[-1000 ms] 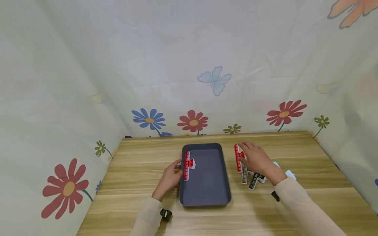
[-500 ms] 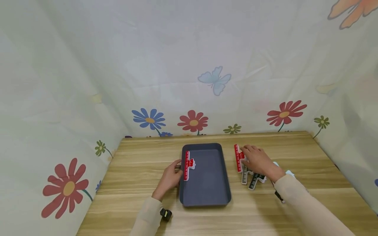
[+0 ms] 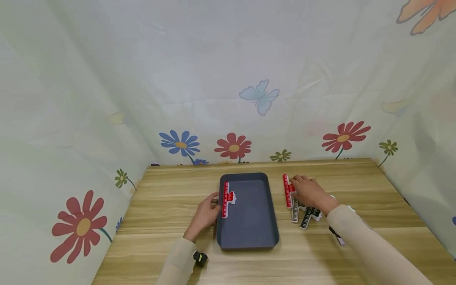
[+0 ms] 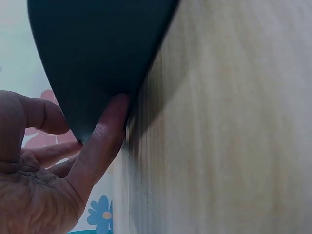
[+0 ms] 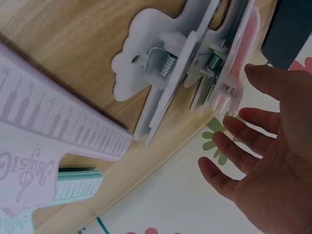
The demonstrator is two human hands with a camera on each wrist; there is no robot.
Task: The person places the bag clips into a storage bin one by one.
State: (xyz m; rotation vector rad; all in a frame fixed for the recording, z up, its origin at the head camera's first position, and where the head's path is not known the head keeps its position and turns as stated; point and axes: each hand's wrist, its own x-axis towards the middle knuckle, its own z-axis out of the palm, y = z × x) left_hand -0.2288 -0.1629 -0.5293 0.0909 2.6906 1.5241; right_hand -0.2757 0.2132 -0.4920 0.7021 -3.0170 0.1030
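Observation:
My left hand (image 3: pixel 204 217) rests against the left side of a dark grey tray (image 3: pixel 249 229); in the left wrist view its fingertips touch the tray's outer wall (image 4: pixel 102 53). Inside the tray, along its left edge, lies a red clip (image 3: pixel 225 202) with a piano-key pattern. My right hand (image 3: pixel 310 192) hovers with parted fingers over the handle of a second red clip (image 3: pixel 287 194), right of the tray. In the right wrist view that red clip (image 5: pixel 246 46) stands close by the fingertips, and nothing shows between thumb and fingers.
Two black piano-key clips (image 3: pixel 295 211) lie beside the red one, below my right hand. A lilac clip (image 5: pixel 58 112) and a mint clip (image 5: pixel 80 187) lie further right, mostly hidden by my sleeve in the head view. A flower-print cloth (image 3: pixel 199 87) hangs behind the wooden table.
My right hand has drawn back a little toward me over the red clip, its fingers bending more. The left hand, tray and clips have stayed in place.

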